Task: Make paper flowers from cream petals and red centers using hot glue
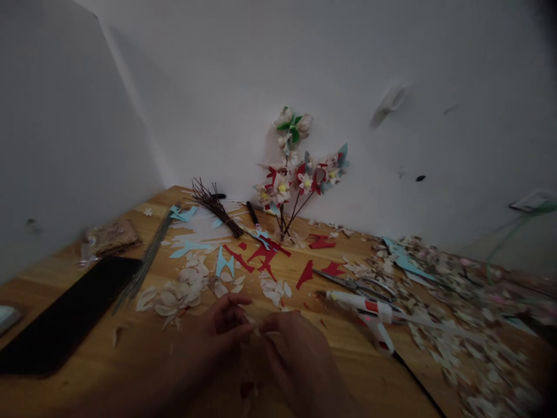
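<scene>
My left hand (224, 325) and my right hand (293, 345) meet low in the middle of the head view, just above the wooden table. Their fingertips pinch together on a small pale piece (255, 330), perhaps a petal; dim light and the fingers hide most of it. Just beyond my left hand lies a heap of white petals (185, 287). A smaller petal pile (276, 289) is past my right hand. Red paper scraps (263, 255) and a light blue scrap (225, 263) lie farther off. Below my hands sits a dark red bit (247, 389).
A white glue gun (363, 305) with a black cord lies right, beside scissors (352, 283). Loose petals (461, 342) cover the right side. Artificial flowers (300, 174) stand by the wall, near a twig bundle (215, 206). Left are a black phone-like slab (72, 316) and wires (150, 252).
</scene>
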A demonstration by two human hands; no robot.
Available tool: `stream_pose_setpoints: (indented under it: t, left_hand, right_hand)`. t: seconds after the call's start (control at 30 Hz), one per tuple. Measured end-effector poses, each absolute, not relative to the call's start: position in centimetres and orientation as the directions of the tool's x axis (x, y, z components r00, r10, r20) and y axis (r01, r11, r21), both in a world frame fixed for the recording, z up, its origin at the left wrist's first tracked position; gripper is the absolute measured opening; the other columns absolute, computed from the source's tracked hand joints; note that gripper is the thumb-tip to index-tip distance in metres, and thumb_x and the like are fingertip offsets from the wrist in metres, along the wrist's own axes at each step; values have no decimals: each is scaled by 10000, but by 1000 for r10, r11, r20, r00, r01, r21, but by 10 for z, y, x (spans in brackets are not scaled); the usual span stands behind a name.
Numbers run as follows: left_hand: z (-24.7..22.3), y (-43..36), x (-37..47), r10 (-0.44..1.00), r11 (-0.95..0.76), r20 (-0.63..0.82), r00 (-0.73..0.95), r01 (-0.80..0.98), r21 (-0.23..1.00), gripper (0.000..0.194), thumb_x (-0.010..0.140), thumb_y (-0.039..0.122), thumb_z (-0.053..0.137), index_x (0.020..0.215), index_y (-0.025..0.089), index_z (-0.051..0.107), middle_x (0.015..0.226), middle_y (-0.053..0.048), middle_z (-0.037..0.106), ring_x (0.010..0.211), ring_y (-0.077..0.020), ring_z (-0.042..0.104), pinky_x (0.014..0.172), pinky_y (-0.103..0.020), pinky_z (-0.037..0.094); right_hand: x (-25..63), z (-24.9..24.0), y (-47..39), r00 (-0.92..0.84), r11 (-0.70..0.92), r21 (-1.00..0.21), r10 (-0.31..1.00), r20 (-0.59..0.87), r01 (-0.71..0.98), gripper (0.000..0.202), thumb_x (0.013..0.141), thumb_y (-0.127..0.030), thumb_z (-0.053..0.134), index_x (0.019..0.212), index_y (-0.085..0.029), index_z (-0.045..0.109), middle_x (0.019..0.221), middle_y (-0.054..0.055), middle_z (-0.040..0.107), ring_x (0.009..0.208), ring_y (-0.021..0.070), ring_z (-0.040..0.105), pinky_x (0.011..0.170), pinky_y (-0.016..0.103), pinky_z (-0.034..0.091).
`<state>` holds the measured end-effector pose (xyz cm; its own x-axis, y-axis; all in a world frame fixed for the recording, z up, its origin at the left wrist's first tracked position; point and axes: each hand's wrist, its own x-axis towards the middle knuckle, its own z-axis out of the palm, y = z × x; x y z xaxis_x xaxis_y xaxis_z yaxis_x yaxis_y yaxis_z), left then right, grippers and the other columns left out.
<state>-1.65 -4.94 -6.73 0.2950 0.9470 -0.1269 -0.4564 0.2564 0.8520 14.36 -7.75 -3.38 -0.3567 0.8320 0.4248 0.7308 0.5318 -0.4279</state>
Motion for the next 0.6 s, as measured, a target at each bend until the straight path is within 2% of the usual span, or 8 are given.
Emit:
stream_pose_setpoints:
  t: [0.07, 0.13, 0.23, 0.3, 0.37, 0.43, 0.5, 0.6]
  left_hand:
    - [-70, -49, -17, 938, 266, -123, 324, -447, 854, 371, 618, 276, 783, 921, 209, 580, 607, 59, 595, 479, -79, 535, 462, -185, 392]
    - [-71, -49, -18, 932, 268, -120, 342, -430, 862, 357, 647, 287, 761, 941, 216, 571, 623, 61, 592, 457, -72, 520, 462, -194, 400]
    - [-68, -48, -20, 956, 242, -148, 254, -393, 887, 356, 665, 315, 742, 956, 212, 565, 734, 39, 591, 537, -99, 554, 476, -211, 423]
    - [-62, -48, -21, 971, 218, -165, 173, -357, 908, 370, 659, 340, 741, 952, 201, 565, 783, 23, 585, 612, -124, 574, 487, -215, 430]
    - [-56, -49, -21, 972, 222, -182, 145, -338, 915, 384, 656, 380, 735, 943, 192, 562, 698, 34, 584, 579, -124, 561, 477, -212, 416]
    - [-52, -49, -20, 959, 274, -228, 166, -353, 894, 373, 681, 414, 706, 938, 189, 557, 580, 53, 579, 497, -112, 536, 460, -205, 389]
    - [-52, -50, -18, 926, 373, -309, 219, -393, 840, 365, 686, 442, 689, 909, 186, 556, 528, 53, 594, 439, -107, 529, 439, -199, 367]
    - [-60, -50, -16, 880, 467, -360, 311, -423, 776, 372, 633, 416, 736, 866, 183, 563, 532, 39, 623, 429, -114, 556, 432, -199, 369]
  right_hand:
    - [142, -36, -76, -286, 480, -492, 862, 418, 727, 133, 764, -129, 469, 806, -233, 541, 724, 38, 672, 656, 212, 632, 590, 324, 476]
    - [141, -35, -74, -152, 364, -676, 923, 354, 641, 139, 748, -157, 494, 858, -238, 522, 754, 38, 685, 706, 218, 649, 631, 340, 486]
    - [140, -36, -69, 18, 100, -954, 994, 109, 282, 230, 677, -230, 608, 855, -245, 462, 667, -5, 673, 663, 196, 652, 608, 310, 492]
    - [140, -38, -65, 28, -26, -998, 999, -25, 60, 323, 598, -282, 687, 792, -250, 431, 562, -49, 633, 556, 177, 628, 536, 279, 480]
    - [142, -40, -65, 56, 1, -997, 998, 5, 71, 320, 606, -292, 701, 788, -250, 441, 564, -49, 633, 553, 175, 630, 521, 270, 479]
    - [147, -41, -68, 41, 208, -917, 971, 236, 340, 180, 704, -247, 639, 814, -251, 497, 653, -10, 670, 628, 190, 650, 567, 290, 494]
    - [153, -42, -72, -185, 482, -654, 862, 471, 582, 113, 782, -174, 555, 859, -257, 559, 738, 23, 693, 682, 198, 654, 619, 311, 500]
    - [156, -43, -78, -527, 730, -337, 670, 523, 594, 231, 829, -111, 481, 985, -249, 580, 807, 50, 710, 740, 209, 652, 646, 317, 502]
